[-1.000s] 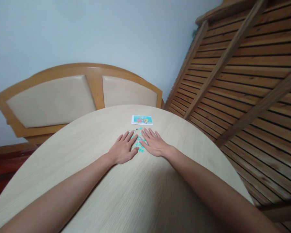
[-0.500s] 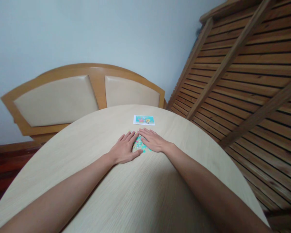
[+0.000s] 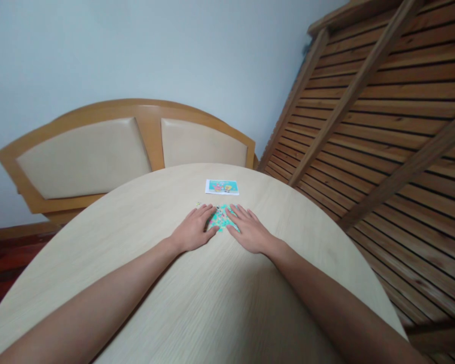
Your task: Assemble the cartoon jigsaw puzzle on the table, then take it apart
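Several small, mostly turquoise pieces that look like jigsaw pieces (image 3: 220,218) lie in a loose heap on the table. My left hand (image 3: 193,230) is palm down at the heap's left side, fingers extended, its fingertips and thumb against the pieces. On the right side, my right hand (image 3: 249,230) rests flat with spread fingers, its fingertips and thumb at the heap's edge. Both hands hide part of the pieces. Just beyond the heap lies a picture card (image 3: 222,187) with a pink and a yellow cartoon figure on turquoise.
The round, pale wooden table (image 3: 144,303) fills the foreground. A wooden headboard (image 3: 147,136) with cream padded panels stands behind it against the wall (image 3: 136,50). To the right, a slatted wooden frame (image 3: 379,126) leans close to the table's edge.
My right hand has moved back toward me and slightly right, away from the left fingertips. More of the heap now shows between the hands. The left hand shifted slightly.
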Demonstrator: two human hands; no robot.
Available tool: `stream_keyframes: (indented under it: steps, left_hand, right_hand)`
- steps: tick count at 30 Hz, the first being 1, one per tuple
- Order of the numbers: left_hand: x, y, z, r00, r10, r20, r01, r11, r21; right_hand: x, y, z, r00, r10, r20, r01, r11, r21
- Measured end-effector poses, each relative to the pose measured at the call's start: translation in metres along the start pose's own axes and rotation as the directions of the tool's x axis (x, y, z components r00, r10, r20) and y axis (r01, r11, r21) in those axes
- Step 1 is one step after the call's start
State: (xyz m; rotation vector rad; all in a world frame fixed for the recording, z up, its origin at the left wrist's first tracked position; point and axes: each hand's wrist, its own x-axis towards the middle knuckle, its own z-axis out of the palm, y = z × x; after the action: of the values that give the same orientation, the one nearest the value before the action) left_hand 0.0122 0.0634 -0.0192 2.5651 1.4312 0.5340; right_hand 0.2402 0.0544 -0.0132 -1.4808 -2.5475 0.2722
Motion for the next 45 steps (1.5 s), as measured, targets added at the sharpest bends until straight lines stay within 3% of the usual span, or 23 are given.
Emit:
stream_keyframes:
  steps: [5, 8, 11, 17, 20, 25, 34, 41, 45]
  left_hand:
    - [-0.014, 0.004, -0.004, 0.987, -0.074, -0.144, 0.081, 0.996, 0.043]
    - [-0.029, 0.008, -0.001, 0.976, -0.177, -0.128, 0.194, 0.972, 0.13]
    - [-0.034, 0.013, 0.005, 0.972, -0.229, -0.04, 0.233, 0.955, 0.186]
    - [-0.004, 0.021, 0.007, 0.945, -0.327, 0.012, 0.314, 0.917, 0.246]
    - [0.0, 0.022, 0.003, 0.952, -0.307, -0.002, 0.301, 0.929, 0.217]
    - [-0.022, 0.012, -0.001, 0.959, -0.283, -0.026, 0.279, 0.924, 0.263]
    - [-0.012, -0.003, 0.006, 0.944, -0.326, -0.043, 0.329, 0.928, 0.173]
    - [-0.021, 0.003, -0.001, 0.969, -0.143, -0.201, 0.162, 0.983, 0.082]
    - [-0.025, 0.015, -0.007, 0.972, -0.072, -0.223, 0.094, 0.991, 0.09]
  right_hand:
    - [-0.014, 0.006, -0.001, 0.984, 0.083, -0.157, -0.083, 0.996, 0.006]
    - [-0.028, 0.013, -0.002, 0.985, 0.154, -0.084, -0.156, 0.987, -0.029]
    - [-0.032, 0.015, -0.004, 0.986, 0.168, 0.008, -0.167, 0.984, -0.062]
    - [-0.019, 0.008, -0.007, 0.991, 0.108, 0.074, -0.102, 0.991, -0.09]
    - [-0.019, 0.013, -0.007, 0.996, 0.056, 0.067, -0.051, 0.997, -0.063]
    - [-0.028, 0.031, -0.009, 0.996, -0.034, 0.078, 0.035, 0.999, -0.02]
    - [-0.02, 0.035, -0.004, 0.989, 0.114, -0.09, -0.112, 0.993, 0.033]
    - [-0.015, 0.033, -0.001, 0.968, 0.012, -0.249, 0.013, 0.995, 0.098]
    - [-0.014, 0.027, 0.0, 0.957, -0.011, -0.289, 0.053, 0.989, 0.135]
